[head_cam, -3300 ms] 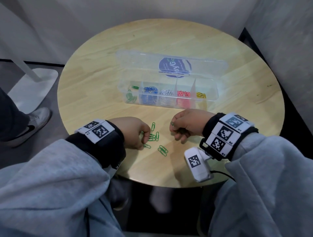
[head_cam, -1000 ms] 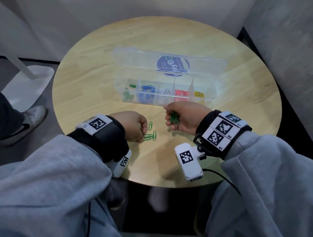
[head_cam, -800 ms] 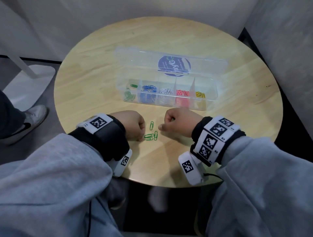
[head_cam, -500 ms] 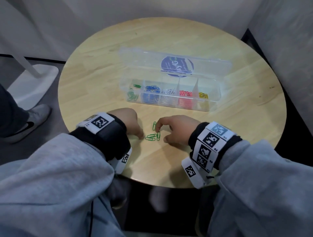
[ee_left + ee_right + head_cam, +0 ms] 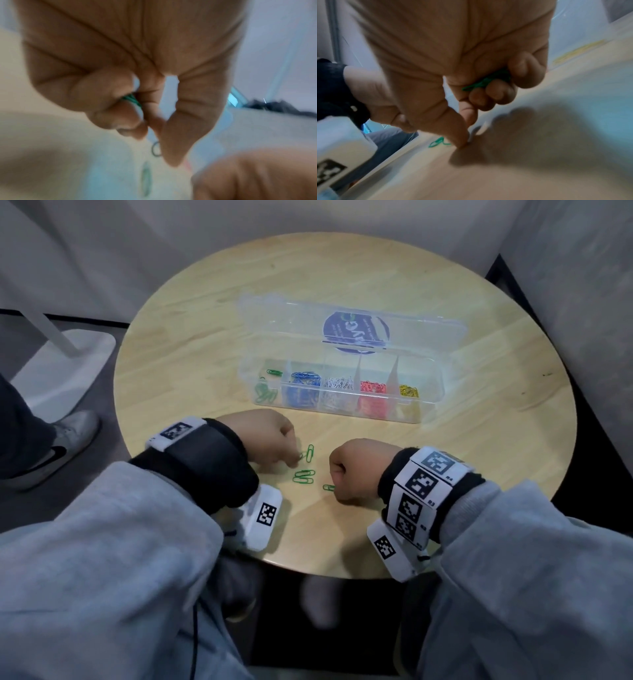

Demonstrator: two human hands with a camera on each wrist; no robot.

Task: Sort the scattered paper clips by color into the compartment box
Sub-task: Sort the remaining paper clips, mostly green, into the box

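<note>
Gathering the last green clips

Nearest to us, our right hand [image 5: 352, 470] kept a bunch of green clips [image 5: 485, 81] under its curled fingers and pressed one more with the thumb [image 5: 458, 136]; our left hand [image 5: 263, 440] also held green clips and pinched at another. A few loose clips [image 5: 304, 477] lay on the counter [image 5: 479, 446] between the hands. Farther away stood the open compartment box [image 5: 430, 402], each color in its own cell. Next, we judged, came the carrying to the leftmost green cell.
</note>
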